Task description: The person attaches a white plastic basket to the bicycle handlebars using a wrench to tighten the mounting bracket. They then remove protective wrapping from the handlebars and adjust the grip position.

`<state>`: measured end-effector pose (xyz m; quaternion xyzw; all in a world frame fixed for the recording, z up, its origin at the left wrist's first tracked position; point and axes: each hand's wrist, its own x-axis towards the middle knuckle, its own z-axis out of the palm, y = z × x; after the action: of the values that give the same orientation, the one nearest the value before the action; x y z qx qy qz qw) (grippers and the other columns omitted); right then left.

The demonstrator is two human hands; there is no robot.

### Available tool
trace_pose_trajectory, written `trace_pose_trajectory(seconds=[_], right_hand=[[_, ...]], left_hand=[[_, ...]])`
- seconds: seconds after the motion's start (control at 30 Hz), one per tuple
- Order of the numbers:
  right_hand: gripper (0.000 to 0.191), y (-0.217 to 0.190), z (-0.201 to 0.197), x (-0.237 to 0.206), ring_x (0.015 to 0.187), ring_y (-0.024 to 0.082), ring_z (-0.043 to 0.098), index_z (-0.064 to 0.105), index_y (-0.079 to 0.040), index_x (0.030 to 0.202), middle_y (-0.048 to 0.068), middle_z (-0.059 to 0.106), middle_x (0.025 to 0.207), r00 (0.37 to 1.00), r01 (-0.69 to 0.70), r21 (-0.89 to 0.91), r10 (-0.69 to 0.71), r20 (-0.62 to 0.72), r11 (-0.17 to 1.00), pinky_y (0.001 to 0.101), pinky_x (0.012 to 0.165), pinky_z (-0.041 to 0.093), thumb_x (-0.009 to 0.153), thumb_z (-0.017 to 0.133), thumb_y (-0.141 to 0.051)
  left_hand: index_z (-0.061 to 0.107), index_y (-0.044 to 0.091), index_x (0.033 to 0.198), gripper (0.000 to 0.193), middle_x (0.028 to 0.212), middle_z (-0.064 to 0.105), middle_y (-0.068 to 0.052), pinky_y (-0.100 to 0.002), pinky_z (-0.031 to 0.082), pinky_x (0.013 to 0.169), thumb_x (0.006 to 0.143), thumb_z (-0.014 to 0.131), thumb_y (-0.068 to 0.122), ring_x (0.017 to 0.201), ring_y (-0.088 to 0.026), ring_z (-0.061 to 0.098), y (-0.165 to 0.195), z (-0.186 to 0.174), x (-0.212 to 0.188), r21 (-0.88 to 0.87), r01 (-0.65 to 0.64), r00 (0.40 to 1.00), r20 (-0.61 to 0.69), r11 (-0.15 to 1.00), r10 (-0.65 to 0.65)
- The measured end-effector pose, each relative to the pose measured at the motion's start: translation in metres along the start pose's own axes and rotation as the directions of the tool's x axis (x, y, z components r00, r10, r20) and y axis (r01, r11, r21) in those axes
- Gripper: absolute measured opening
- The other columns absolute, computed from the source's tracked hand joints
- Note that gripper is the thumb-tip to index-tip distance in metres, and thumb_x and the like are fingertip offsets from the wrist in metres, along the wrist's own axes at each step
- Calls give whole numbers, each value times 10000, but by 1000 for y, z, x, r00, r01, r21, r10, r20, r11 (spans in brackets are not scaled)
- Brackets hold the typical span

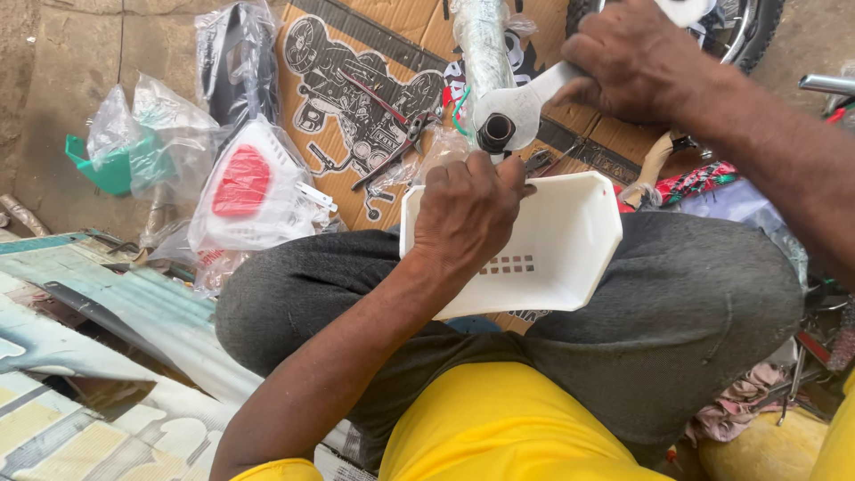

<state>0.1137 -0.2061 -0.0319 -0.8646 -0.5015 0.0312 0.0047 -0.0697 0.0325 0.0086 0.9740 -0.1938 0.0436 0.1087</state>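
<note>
Head view, left hand: I see my left hand closed, fingertips pinched on the rim of the white plastic basket, steadying it on my lap close to the tube end.
Head view, right hand: my right hand is clenched round the handle of a white flat spanner, whose ring end sits around the dark end of the wrapped tube, apparently for leverage.
Head view, surroundings: pliers lie on the printed cardboard, within reach; bagged parts, including a red and white piece, rest to the left.
</note>
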Motion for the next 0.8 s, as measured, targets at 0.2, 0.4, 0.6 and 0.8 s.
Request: trace_pose_trajectory(seconds=[0.2, 0.4, 0.6, 0.8], right_hand=[[605, -47, -19, -31, 838, 311, 649, 681, -59, 951, 135, 657, 846, 956, -286, 39, 283, 75, 957, 511, 851, 487, 1057, 511, -630], [569, -68, -33, -37, 876, 369, 689, 711, -22, 984, 179, 700, 883, 912, -409, 142, 398, 104, 901, 537, 837, 515, 1006, 625, -584], [465, -38, -36, -31, 813, 350, 704, 745, -90, 1048, 158, 713, 881, 937, -330, 187, 298, 183, 925, 471, 723, 574, 977, 644, -539], [473, -40, -45, -31, 810, 306, 728, 743, -124, 1128, 131, 729, 911, 869, -411, 23, 384, 310, 911, 462, 752, 595, 968, 626, -553]], left_hand=[[581, 113, 870, 340, 686, 546, -50, -380, 416, 489, 994, 626, 426, 551, -166, 555, -3, -1, -2, 4, 3, 1000, -20, 1000, -3], [591, 109, 860, 319, 690, 569, -77, -409, 430, 529, 982, 639, 399, 559, -198, 564, -4, -3, 1, -69, 3, 1000, -28, 998, -5], [604, 97, 877, 307, 716, 582, -84, -429, 444, 578, 985, 636, 382, 597, -224, 583, -2, 2, -5, -109, -4, 994, -113, 994, -9], [616, 88, 877, 389, 656, 556, -59, -426, 426, 580, 960, 638, 468, 547, -191, 554, -4, -3, -10, -109, 53, 998, -34, 993, -57]])
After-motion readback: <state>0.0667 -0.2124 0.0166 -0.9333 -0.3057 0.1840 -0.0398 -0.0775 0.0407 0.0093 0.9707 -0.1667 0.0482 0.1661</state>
